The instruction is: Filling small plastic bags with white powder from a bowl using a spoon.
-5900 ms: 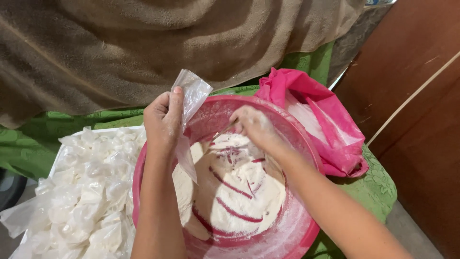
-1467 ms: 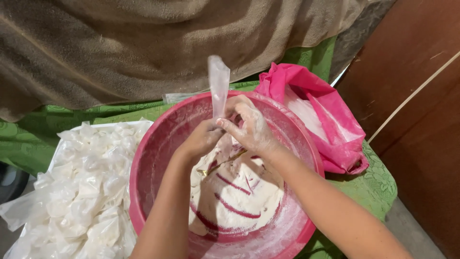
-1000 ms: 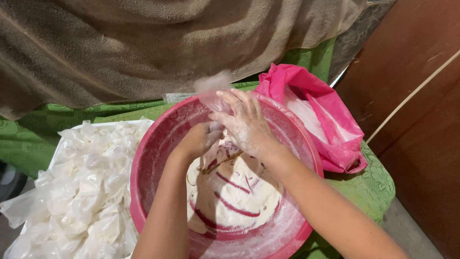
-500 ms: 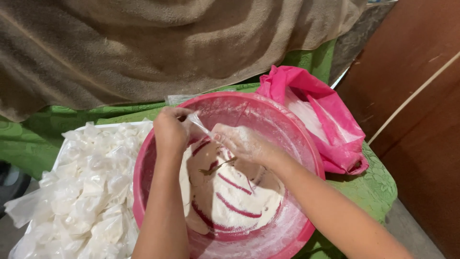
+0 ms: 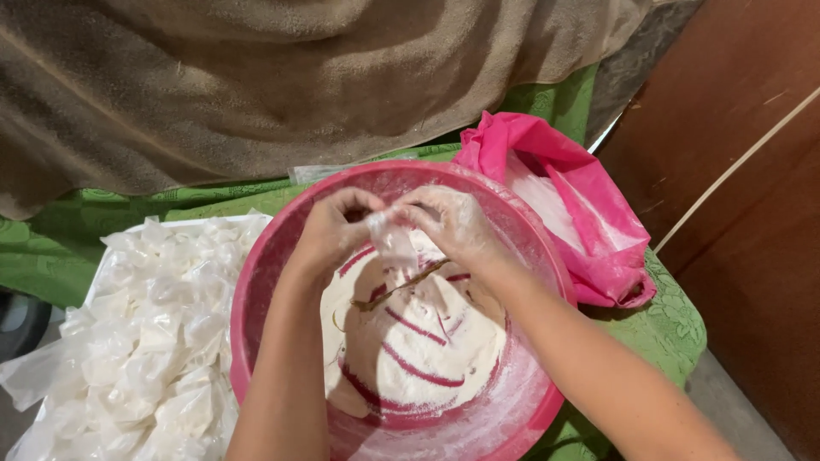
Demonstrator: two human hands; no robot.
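Since half a second ago, your left hand (image 5: 329, 232) has come in from the near-left rim of the pink basin (image 5: 256, 282) toward the middle, and both hands now meet over the flour; the small clear plastic bag (image 5: 393, 242), which stood stretched tall above the basin a second and a half ago, is now drawn down low and bunched between them. You hold the bag directly over the white flour (image 5: 427, 341), which I judge keeps any spill falling back into the basin and not onto the green cloth (image 5: 675, 324). Your right hand (image 5: 453, 224), dusted white, curls its fingers onto the bag's right side at the neck; your left hand closes its fingers on the left side. Both grips are pinches on the plastic, fingertips bent inward and nearly touching across the bag. It hangs just below and between the two sets of fingertips, its white lower part sagging toward the flour but apart from it, as far as the view shows. I cannot tell whether the neck is twisted or knotted; the fingers cover it. A thin brown stick-like object (image 5: 401, 286) lies across the flour surface beneath the hands, touching neither. The heap of small white filled bags (image 5: 145, 341) sits on a tray just left of the basin, within reach of your left arm. The pink plastic sack (image 5: 564, 205) lies open at the far right, touching the basin's rim. A brown blanket (image 5: 256, 85) covers the surface beyond.
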